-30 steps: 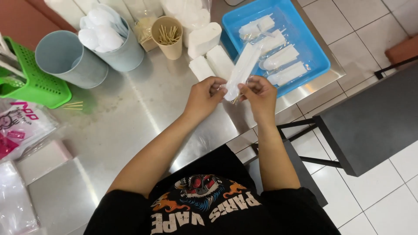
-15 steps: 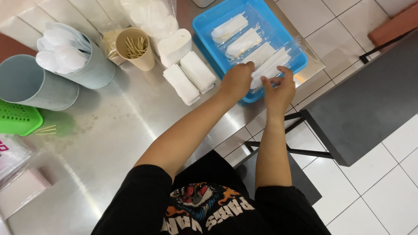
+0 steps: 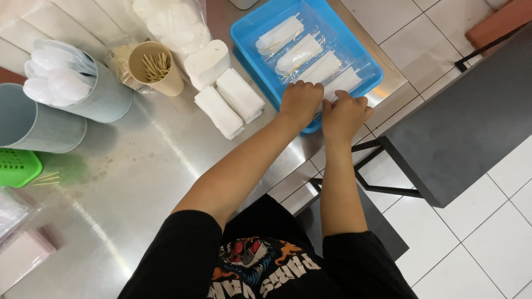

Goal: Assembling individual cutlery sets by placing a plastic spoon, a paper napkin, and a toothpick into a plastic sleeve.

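In the blue tray (image 3: 363, 58) at the table's edge, white clear-wrapped packet (image 3: 342, 84), left hand (image 3: 301, 101) and right hand (image 3: 344, 113) both curled, fingertips pressing it down.

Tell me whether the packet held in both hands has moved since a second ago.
Yes. The packet went from above the steel table into the blue tray, beside the other packets, with the left hand and right hand on it.
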